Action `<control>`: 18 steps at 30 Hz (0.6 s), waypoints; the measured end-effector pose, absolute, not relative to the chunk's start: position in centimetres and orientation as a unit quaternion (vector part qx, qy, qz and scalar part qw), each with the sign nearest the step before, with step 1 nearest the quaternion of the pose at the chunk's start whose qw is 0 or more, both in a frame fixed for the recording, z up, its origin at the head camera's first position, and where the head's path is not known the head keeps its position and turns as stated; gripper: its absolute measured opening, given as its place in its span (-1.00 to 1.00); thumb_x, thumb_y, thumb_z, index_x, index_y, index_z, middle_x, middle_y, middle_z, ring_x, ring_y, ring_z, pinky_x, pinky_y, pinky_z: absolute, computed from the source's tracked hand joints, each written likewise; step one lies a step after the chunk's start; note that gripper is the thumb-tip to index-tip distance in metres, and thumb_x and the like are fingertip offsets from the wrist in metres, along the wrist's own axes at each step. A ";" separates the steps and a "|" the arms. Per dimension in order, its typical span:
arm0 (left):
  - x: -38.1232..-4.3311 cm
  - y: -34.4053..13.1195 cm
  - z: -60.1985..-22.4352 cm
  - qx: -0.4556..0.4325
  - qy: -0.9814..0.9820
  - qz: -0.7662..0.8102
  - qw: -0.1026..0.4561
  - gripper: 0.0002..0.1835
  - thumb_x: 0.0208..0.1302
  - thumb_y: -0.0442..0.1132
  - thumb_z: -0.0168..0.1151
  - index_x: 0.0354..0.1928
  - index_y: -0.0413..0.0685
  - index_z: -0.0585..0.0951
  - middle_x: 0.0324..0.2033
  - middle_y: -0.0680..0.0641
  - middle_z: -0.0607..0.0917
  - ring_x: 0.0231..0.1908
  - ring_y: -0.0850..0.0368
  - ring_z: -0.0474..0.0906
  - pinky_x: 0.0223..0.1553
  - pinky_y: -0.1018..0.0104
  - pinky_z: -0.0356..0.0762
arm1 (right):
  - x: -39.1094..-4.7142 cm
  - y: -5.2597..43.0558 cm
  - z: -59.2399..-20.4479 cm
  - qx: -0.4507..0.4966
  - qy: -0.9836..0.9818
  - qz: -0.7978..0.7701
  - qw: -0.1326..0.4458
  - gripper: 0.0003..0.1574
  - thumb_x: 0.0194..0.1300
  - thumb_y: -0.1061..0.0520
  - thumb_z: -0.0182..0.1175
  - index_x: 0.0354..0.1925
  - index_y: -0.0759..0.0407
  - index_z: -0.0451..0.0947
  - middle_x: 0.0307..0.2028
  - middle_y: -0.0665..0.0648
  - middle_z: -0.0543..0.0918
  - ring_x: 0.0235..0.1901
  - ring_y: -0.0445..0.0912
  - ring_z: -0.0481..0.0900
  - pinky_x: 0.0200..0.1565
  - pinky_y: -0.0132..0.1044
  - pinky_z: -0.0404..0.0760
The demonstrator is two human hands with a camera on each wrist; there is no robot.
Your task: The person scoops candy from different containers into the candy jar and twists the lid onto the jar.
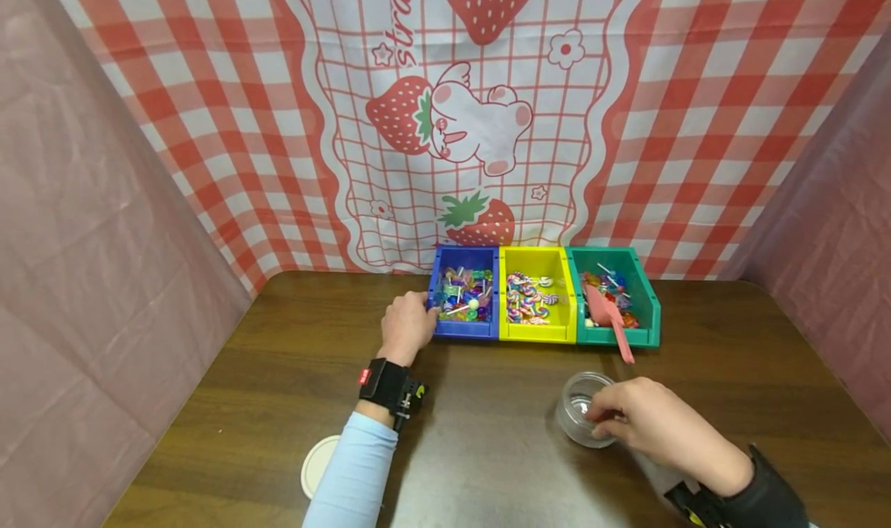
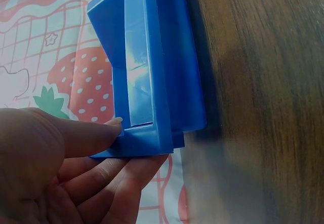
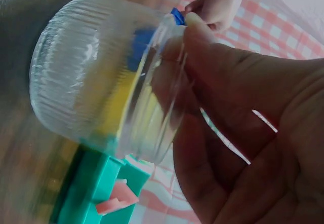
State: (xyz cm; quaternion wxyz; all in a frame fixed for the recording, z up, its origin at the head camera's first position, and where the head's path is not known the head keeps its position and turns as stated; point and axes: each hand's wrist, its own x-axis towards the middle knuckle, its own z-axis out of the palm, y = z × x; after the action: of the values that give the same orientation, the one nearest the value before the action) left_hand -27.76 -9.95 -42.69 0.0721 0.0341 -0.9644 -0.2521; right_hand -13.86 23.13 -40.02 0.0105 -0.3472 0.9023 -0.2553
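Note:
My left hand (image 1: 407, 325) grips the left side of a blue bin (image 1: 465, 330). In the left wrist view the thumb lies on the inner side of the bin's wall and the other fingers are behind it. Colourful beads and small sticks fill the blue bin. With my right hand (image 1: 650, 420) I pinch the rim of a clear ribbed jar (image 3: 76, 77), fingertips dipping over its edge. The jar stands on the table in front of the bins, and no contents show through its wall.
A yellow bin (image 1: 539, 332) with lollipop-like pieces and a green bin (image 1: 647, 311) with mixed pieces adjoin the blue one. A pink scoop (image 1: 612, 319) leans out of the green bin. A white round lid (image 1: 316, 462) lies by my left sleeve. A checked cloth (image 1: 696, 87) hangs behind.

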 end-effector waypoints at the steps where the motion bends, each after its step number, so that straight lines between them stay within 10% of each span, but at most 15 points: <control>1: -27.8 -10.0 -42.7 0.032 -0.965 -0.250 0.075 -0.58 0.33 -0.07 0.33 0.17 -0.03 0.67 -0.04 -0.16 0.73 -0.15 -0.12 0.67 -0.21 -0.03 0.57 | -13.9 23.0 -40.2 -0.358 0.898 -0.256 0.003 -0.78 0.05 0.20 0.51 -0.37 -0.10 0.70 -0.39 -0.30 0.63 -0.42 -0.41 0.50 -0.40 -0.34 0.53; 18: -27.8 -10.0 -42.9 0.035 -0.963 -0.260 0.070 -0.57 0.33 -0.06 0.33 0.18 -0.05 0.66 -0.04 -0.13 0.73 -0.17 -0.06 0.67 -0.22 0.01 0.57 | -13.5 19.8 -42.2 -0.490 0.819 -0.275 -0.116 -0.61 -0.03 0.33 0.52 -0.21 -0.03 0.76 -0.32 -0.22 0.65 -0.32 -0.37 0.52 -0.26 -0.56 0.46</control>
State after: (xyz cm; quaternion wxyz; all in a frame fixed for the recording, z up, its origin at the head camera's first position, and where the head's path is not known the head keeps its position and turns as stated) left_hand -27.84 -10.02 -42.89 0.0697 0.0349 -0.9625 -0.2597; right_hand -13.53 19.85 -42.18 -0.1163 -0.4902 0.8189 -0.2750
